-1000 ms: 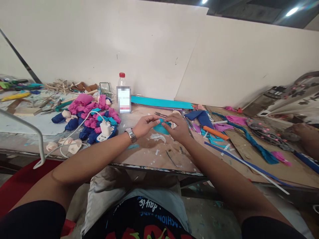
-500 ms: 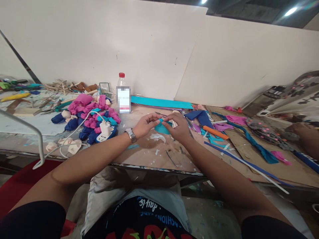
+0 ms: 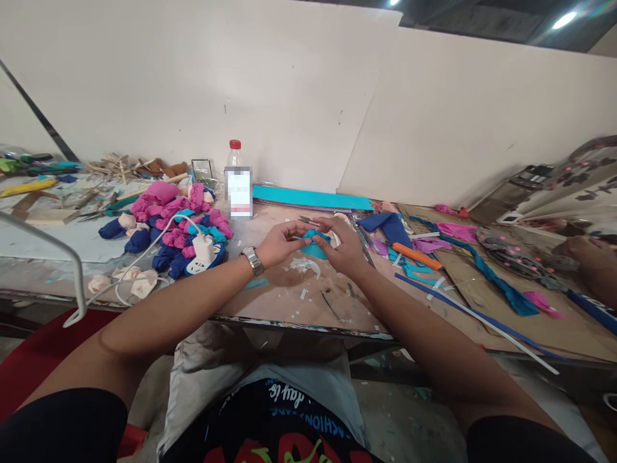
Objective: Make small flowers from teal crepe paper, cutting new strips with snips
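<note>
Between both hands, a little above the table, is a small gathered piece of turquoise crepe paper (image 3: 315,247). My left hand (image 3: 284,243) comes from the left, wearing a metal watch (image 3: 252,261), and its thumb and fingers pinch the paper's left side. From the right, my right hand (image 3: 344,243) has its thumb and fingers closed on the other side. Fingertips partly hide the paper's top edge. White smears (image 3: 306,265) mark the table just in front of it.
Left of my hands lies a heap of pink and blue crumpled paper pieces (image 3: 166,209) beside a power strip (image 3: 205,254) with a white cord. A red-capped bottle (image 3: 235,157) stands behind. At right are an orange-handled cutter (image 3: 416,255), paper strips (image 3: 501,283) and another person's hand (image 3: 588,260).
The turquoise paper's upper part now looks more bunched and rounded. My fingers have shifted slightly on it, with both thumbs a little lower.
</note>
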A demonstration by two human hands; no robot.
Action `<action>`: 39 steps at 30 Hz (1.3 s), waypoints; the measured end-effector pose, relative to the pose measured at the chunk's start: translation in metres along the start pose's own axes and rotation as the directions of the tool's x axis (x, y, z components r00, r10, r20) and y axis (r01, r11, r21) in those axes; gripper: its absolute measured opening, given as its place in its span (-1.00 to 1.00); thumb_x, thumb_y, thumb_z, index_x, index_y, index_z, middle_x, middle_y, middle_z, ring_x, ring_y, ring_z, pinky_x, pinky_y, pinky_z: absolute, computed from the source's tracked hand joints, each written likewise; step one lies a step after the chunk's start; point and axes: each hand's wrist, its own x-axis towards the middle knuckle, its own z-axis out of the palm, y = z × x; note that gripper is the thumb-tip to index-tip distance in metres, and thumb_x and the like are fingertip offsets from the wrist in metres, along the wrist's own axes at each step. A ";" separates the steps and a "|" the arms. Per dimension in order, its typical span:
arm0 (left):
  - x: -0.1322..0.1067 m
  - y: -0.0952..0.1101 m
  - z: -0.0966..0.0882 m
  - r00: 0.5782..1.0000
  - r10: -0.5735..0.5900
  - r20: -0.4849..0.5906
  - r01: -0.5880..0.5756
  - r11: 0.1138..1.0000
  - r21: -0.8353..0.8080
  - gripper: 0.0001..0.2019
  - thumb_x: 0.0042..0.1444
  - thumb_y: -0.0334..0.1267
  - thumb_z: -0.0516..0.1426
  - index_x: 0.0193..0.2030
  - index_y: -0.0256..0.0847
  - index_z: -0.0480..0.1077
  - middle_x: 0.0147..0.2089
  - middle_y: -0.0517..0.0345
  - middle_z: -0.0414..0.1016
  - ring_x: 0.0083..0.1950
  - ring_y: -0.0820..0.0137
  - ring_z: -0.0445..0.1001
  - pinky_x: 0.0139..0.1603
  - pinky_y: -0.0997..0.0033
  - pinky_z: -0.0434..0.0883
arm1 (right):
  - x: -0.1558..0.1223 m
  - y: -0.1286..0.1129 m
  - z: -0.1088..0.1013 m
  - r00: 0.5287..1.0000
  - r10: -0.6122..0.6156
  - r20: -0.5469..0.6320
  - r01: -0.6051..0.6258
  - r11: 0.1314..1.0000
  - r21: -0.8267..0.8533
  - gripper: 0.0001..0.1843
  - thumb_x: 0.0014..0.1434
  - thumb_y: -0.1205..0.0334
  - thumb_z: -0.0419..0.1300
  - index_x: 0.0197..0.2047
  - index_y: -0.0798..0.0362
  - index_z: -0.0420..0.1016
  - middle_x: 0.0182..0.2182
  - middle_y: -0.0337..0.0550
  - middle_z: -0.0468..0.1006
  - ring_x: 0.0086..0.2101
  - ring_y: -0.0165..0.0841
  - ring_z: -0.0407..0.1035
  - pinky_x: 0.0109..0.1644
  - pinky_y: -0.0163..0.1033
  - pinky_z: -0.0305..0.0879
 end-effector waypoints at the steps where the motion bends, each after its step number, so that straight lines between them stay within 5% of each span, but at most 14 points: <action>1: 0.000 -0.001 0.000 1.000 -0.002 -0.003 0.002 1.000 -0.012 -0.56 0.04 -0.06 0.41 -0.01 -0.25 0.53 -0.06 -0.02 0.64 -0.11 0.32 0.57 -0.02 0.26 0.47 | 0.000 0.000 0.000 1.000 -0.013 0.017 0.013 1.000 0.001 -0.65 0.38 0.06 0.21 0.19 -0.11 0.50 -0.17 -0.10 0.59 -0.16 -0.18 0.45 0.00 0.00 0.38; 6: 0.001 -0.005 -0.001 1.000 -0.022 -0.017 0.021 1.000 -0.011 -0.48 -0.04 -0.14 0.45 0.05 -0.23 0.48 -0.22 0.10 0.59 -0.17 0.39 0.54 -0.10 0.35 0.46 | -0.001 0.000 0.000 0.995 -0.037 0.096 0.036 0.999 0.008 -0.69 0.43 0.07 0.13 0.14 -0.10 0.56 -0.05 -0.01 0.57 -0.03 -0.15 0.45 0.07 0.02 0.38; 11: 0.001 -0.006 0.001 1.000 0.001 -0.004 -0.001 1.000 -0.007 -0.48 -0.03 -0.16 0.44 0.06 -0.23 0.46 -0.17 0.07 0.59 -0.14 0.38 0.54 -0.09 0.35 0.47 | 0.000 0.000 -0.001 0.993 -0.012 0.120 0.009 1.000 0.020 -0.70 0.44 0.00 0.11 0.03 -0.06 0.56 -0.08 0.00 0.57 -0.03 -0.14 0.45 0.08 0.03 0.37; 19: -0.001 -0.014 0.000 0.997 -0.073 -0.029 0.075 0.993 0.095 -0.59 0.02 -0.20 0.38 -0.01 -0.22 0.45 -0.22 0.14 0.57 -0.23 0.41 0.51 -0.12 0.34 0.43 | 0.000 -0.001 -0.002 0.997 0.079 -0.010 -0.079 0.997 0.011 -0.70 0.43 -0.04 0.10 0.00 -0.03 0.49 -0.13 -0.03 0.57 -0.12 -0.16 0.43 -0.01 -0.01 0.36; 24: 0.000 -0.014 0.000 0.989 -0.145 -0.006 0.145 0.989 -0.040 -0.56 -0.02 -0.19 0.41 -0.03 -0.22 0.42 -0.24 0.12 0.59 -0.16 0.36 0.55 -0.02 0.26 0.43 | -0.002 0.004 0.000 0.989 0.111 -0.093 -0.109 0.994 0.019 -0.69 0.41 -0.05 0.12 0.04 -0.04 0.46 -0.07 -0.03 0.57 -0.10 -0.15 0.45 0.04 0.00 0.36; 29: -0.001 -0.008 0.003 0.986 -0.165 -0.037 0.158 0.976 -0.148 -0.45 -0.04 -0.19 0.44 0.07 -0.22 0.40 -0.12 0.05 0.62 -0.10 0.35 0.56 -0.03 0.29 0.41 | -0.003 0.003 0.000 0.990 0.121 -0.077 -0.121 0.993 0.009 -0.67 0.40 -0.08 0.12 0.03 -0.02 0.46 -0.10 -0.02 0.57 -0.11 -0.16 0.45 0.02 0.00 0.37; 39: -0.002 -0.005 0.002 0.982 -0.183 -0.049 0.180 0.981 -0.071 -0.41 -0.07 -0.21 0.44 0.12 -0.19 0.39 -0.36 0.29 0.50 -0.31 0.49 0.48 -0.18 0.41 0.35 | -0.005 0.005 0.001 0.990 0.127 -0.059 -0.125 0.992 0.027 -0.70 0.41 -0.04 0.12 0.03 -0.04 0.47 -0.11 -0.03 0.57 -0.09 -0.15 0.46 0.01 -0.01 0.38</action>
